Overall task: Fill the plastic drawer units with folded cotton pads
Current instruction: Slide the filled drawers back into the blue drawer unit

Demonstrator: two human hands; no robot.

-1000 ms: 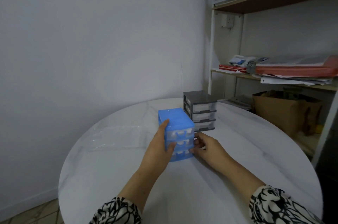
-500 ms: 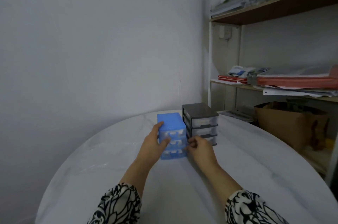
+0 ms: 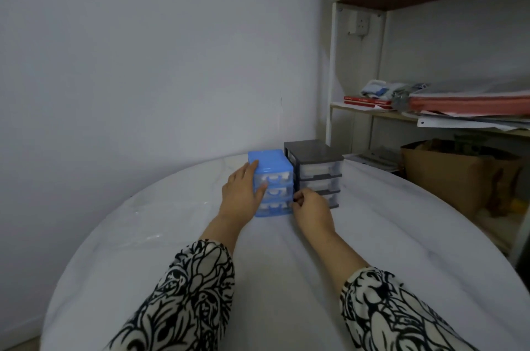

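Note:
A blue plastic drawer unit (image 3: 272, 167) with three clear drawers stands on the round white table (image 3: 272, 279), right beside a dark grey three-drawer unit (image 3: 317, 160). My left hand (image 3: 239, 195) grips the blue unit's left side, fingers up at its top edge and thumb across the drawer fronts. My right hand (image 3: 311, 211) has its fingers curled against the blue unit's lower right front corner, in front of the grey unit's bottom drawer. All drawers look pushed in. What is inside them is too blurred to tell. No loose cotton pads are in view.
A crumpled clear plastic bag (image 3: 149, 221) lies on the table to the left. A shelf rack (image 3: 332, 92) with papers and folders stands at the right, and a brown cardboard box (image 3: 447, 178) sits on its low shelf past the table edge. A wall is behind.
Both hands have slid the blue unit away from me, up against the grey unit's left side. The view has tilted down a little.

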